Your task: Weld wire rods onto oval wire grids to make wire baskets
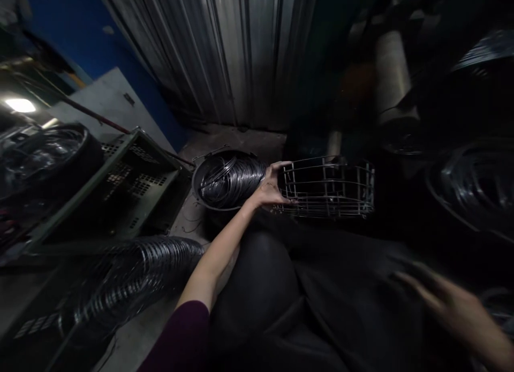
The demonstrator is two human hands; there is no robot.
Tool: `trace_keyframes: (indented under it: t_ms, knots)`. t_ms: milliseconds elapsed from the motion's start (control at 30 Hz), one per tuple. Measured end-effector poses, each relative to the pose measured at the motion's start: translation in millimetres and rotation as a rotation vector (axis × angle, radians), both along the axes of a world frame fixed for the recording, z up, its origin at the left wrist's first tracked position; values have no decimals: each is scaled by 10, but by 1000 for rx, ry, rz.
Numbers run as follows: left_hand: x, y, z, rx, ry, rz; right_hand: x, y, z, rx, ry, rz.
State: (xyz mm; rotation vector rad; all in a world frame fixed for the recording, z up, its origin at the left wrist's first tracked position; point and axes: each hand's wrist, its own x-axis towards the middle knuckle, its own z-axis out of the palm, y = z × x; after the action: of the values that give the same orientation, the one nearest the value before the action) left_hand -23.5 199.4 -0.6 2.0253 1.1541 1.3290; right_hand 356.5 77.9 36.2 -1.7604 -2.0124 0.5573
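Observation:
A wire basket (329, 187) of thin metal rods lies across the middle, above the dark cloth over my lap. My left hand (271, 189) grips its left end, thumb and fingers spread along the frame. Just behind that hand, a round dark tub (196, 187) on the floor holds a coil of shiny wire (233, 179). My right hand (445, 297) is at the lower right, apart from the basket and blurred by motion. Its fingers look stretched out, and I see nothing in them.
Left of the tub stands a green perforated crate (120, 184), with a large wire coil (140, 275) below it. More coiled wire (474, 184) is at the right. A corrugated metal wall (217, 56) closes the back; a pale cylinder (393, 72) stands in the dark upper right.

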Motion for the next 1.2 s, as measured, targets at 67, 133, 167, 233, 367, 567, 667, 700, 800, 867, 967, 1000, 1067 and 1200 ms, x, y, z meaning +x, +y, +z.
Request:
trace_keyframes:
  t_ms: [67, 133, 167, 233, 367, 567, 667, 700, 800, 867, 967, 1000, 1067, 1200]
  knots:
    - [8, -144, 135, 21, 128, -27, -192, 145, 286, -101, 268, -42]
    - [66, -235, 272, 6, 266, -43, -468, 342, 553, -227, 364, 29]
    - [110, -263, 331, -3, 335, -57, -617, 447, 657, -318, 362, 95]
    - [212, -297, 418, 2, 444, -85, -888, 638, 773, -534, 321, 184]
    - [366, -319, 466, 24, 513, -83, -1157, 773, 660, -218, -67, 262]
    - [447, -253, 431, -7, 436, -75, -1018, 639, 422, 753, -513, 568]
    - [505, -187, 444, -28, 407, -84, -956, 699, 484, 867, -530, 589]
    - [525, -163, 450, -34, 402, -91, -944, 730, 506, 890, -533, 582]
    - [573, -95, 457, -43, 407, -109, -914, 806, 531, 909, -546, 576]
    - [589, -64, 450, -39, 421, -119, -899, 830, 525, 912, -548, 583]
    - [591, -58, 433, -14, 421, -128, -897, 824, 544, 925, -533, 602]
    - [589, -66, 431, -7, 417, -130, -903, 814, 564, 931, -524, 607]
    - [583, -88, 436, -9, 415, -131, -918, 792, 616, 935, -504, 624]
    - [580, -97, 482, -36, 421, -120, -927, 790, 679, 946, -489, 639]
